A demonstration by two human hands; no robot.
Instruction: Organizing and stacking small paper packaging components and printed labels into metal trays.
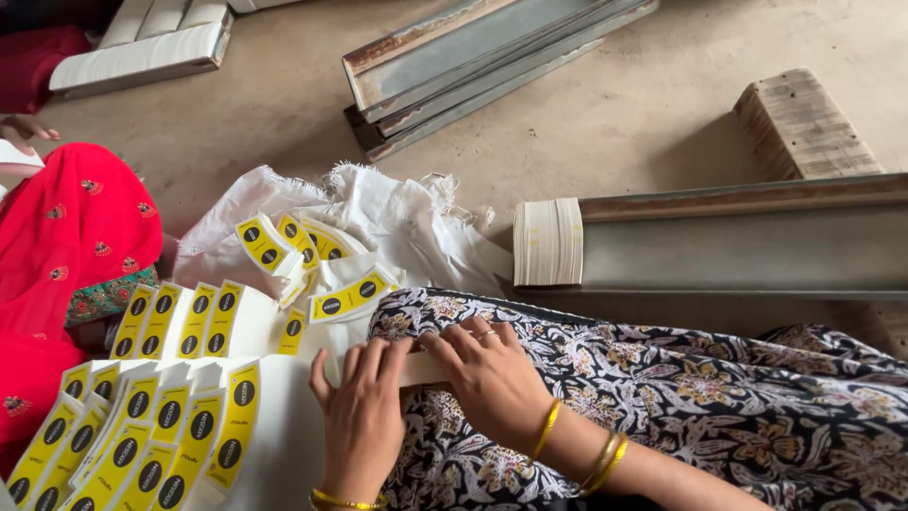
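While both hands press flat on the white card stack [416, 367] across the lap, its long axis runs three to nine o'clock. The left hand [362, 414] lies open at its nine o'clock end; the right hand [492, 374], fingers spread, covers the three o'clock end.

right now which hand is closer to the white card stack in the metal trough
Right. The right hand lies below and a little left of the white card stack; the left hand sits further left and lower.
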